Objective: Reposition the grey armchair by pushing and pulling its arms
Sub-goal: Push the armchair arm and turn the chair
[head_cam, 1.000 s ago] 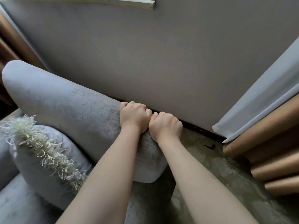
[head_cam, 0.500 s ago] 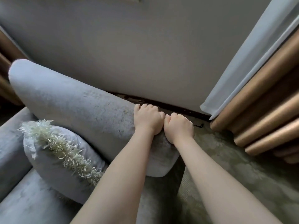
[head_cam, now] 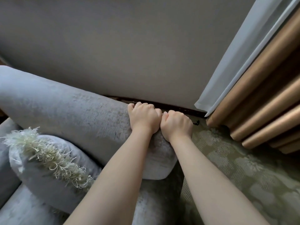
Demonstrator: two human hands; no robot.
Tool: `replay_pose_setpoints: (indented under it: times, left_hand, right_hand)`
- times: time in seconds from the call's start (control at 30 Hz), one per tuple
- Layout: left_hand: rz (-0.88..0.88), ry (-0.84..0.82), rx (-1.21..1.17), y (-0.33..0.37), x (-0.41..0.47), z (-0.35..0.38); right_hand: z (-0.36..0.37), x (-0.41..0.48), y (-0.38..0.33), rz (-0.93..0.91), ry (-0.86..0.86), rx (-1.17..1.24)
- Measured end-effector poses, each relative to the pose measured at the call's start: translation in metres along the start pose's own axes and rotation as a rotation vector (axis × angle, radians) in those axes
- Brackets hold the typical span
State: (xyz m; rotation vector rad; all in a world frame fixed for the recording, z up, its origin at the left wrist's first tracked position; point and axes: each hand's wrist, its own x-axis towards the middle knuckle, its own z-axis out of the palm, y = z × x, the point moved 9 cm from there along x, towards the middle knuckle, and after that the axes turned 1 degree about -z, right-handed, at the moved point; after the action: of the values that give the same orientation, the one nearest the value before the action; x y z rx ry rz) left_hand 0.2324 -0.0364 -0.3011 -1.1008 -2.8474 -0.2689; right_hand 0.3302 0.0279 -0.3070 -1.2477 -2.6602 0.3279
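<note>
The grey armchair's padded arm (head_cam: 68,109) runs from the left edge down to the middle of the view, close along the wall. My left hand (head_cam: 143,116) grips the top of the arm near its front end, fingers curled over the far side. My right hand (head_cam: 177,124) grips the same arm right beside it, the two hands touching. The fingertips of both hands are hidden behind the arm. The seat (head_cam: 24,208) lies at lower left.
A grey cushion (head_cam: 48,172) with a cream fringe leans on the seat against the arm. The grey wall (head_cam: 129,54) stands just behind the arm. White and tan curtains (head_cam: 259,98) hang at right. Patterned green carpet (head_cam: 243,176) covers the floor at right.
The chair arm and both hands sit further right and closer to the curtains in view. The hands keep the same grip side by side.
</note>
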Motion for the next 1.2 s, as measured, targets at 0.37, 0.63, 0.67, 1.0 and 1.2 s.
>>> replay_pose_setpoints:
  times: [0.37,0.63,0.67,1.0,1.2]
  left_hand:
    - [0.084,-0.240,0.174,0.006,-0.011,0.003]
    - [0.139,-0.213,0.216,0.020,-0.052,0.000]
    - [0.147,-0.215,0.215,0.023,-0.059,-0.001]
    - [0.206,-0.232,0.199,0.051,-0.126,-0.012]
    - [0.168,-0.156,0.165,0.053,-0.127,-0.014]
  right_hand:
    - [0.000,-0.011,0.001,-0.020,-0.102,0.062]
    - [-0.011,-0.052,0.018,-0.004,-0.070,0.044]
    - [-0.013,-0.060,0.021,0.000,-0.073,0.044]
    - [-0.029,-0.129,0.051,0.074,-0.106,0.054]
    - [-0.028,-0.128,0.056,0.079,-0.084,0.053]
